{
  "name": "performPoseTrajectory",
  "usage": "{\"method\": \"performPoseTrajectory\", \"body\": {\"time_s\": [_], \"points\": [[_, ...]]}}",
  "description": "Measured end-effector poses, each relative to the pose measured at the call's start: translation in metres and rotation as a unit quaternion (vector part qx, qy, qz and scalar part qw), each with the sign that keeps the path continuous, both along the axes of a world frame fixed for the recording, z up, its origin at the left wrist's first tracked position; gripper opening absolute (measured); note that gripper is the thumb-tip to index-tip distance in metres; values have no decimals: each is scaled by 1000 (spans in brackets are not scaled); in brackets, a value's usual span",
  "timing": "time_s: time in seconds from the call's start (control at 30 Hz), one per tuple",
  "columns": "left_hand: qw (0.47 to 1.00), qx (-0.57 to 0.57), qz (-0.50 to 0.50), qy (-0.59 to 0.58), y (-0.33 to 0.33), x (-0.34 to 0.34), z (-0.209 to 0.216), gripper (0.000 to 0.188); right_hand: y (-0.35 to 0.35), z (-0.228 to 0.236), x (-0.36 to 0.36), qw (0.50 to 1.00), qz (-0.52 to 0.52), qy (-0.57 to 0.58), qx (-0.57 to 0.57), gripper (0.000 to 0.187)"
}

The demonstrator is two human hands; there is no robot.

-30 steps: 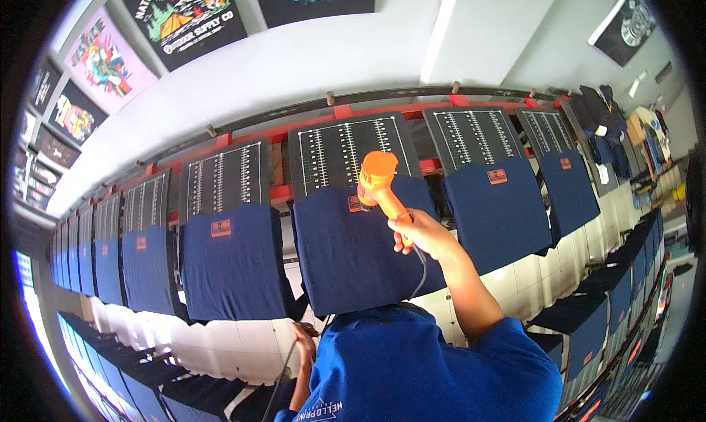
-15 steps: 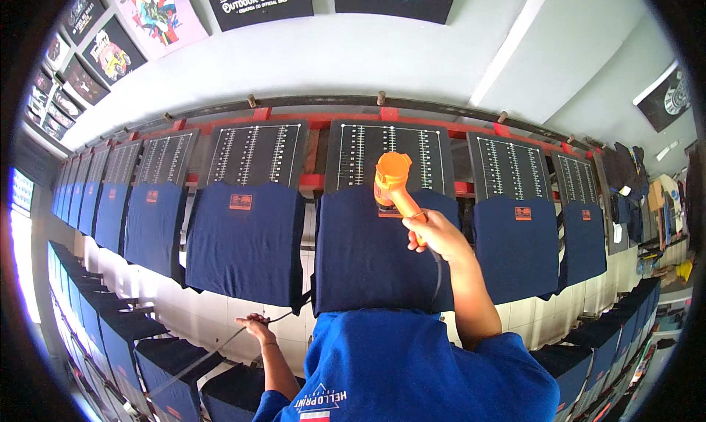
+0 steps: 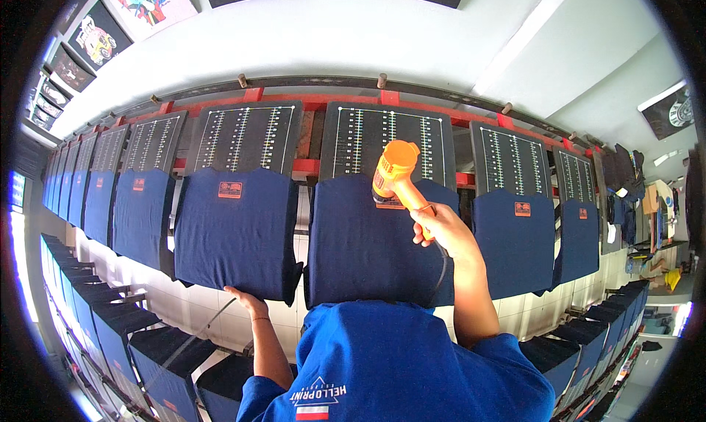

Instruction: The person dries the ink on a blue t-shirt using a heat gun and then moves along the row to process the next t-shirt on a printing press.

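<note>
My right hand [image 3: 445, 229] is wrapped round the handle of an orange hair dryer [image 3: 397, 166]. Its dark nozzle points down at the orange print [image 3: 391, 203] on the navy T-shirt [image 3: 368, 253] in front of me, partly covering that print. Whether the nozzle touches the cloth cannot be made out. A thin dark cord hangs from the handle. My left hand [image 3: 248, 303] is at the lower hem of the neighbouring navy T-shirt [image 3: 235, 238] on the left, closed on a grey cord [image 3: 190, 339] that runs down to the lower left. Some of its fingertips are hidden.
Black boards [image 3: 246, 139] with white ruled markings carry more printed navy shirts in a row along a red frame [image 3: 309, 166]. Behind runs a dark rail [image 3: 309, 82]. Further rows of shirt-covered boards [image 3: 173, 359] stand at both lower sides. Clothes [image 3: 624, 175] hang at the right.
My left hand has moved up and slightly left, from below the boards to the left shirt's hem. The dryer stays over the same print, with its handle shifted slightly right. The view has tilted down.
</note>
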State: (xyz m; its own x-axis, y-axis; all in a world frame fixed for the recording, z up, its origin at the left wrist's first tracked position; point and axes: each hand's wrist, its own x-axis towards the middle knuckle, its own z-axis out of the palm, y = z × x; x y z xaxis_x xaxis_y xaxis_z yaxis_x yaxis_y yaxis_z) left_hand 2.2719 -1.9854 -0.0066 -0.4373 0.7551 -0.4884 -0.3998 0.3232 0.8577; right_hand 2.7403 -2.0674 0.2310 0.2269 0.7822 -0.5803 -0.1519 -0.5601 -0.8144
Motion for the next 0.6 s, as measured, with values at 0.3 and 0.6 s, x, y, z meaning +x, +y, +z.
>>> {"method": "performPoseTrajectory", "body": {"time_s": [0.3, 0.6], "points": [[1000, 11, 3, 25, 4, -16, -30, 93, 0, -7, -7, 1000, -8, 12, 25, 29], [998, 20, 4, 54, 4, -28, -43, 93, 4, -8, -10, 1000, 3, 6, 24, 29]]}}
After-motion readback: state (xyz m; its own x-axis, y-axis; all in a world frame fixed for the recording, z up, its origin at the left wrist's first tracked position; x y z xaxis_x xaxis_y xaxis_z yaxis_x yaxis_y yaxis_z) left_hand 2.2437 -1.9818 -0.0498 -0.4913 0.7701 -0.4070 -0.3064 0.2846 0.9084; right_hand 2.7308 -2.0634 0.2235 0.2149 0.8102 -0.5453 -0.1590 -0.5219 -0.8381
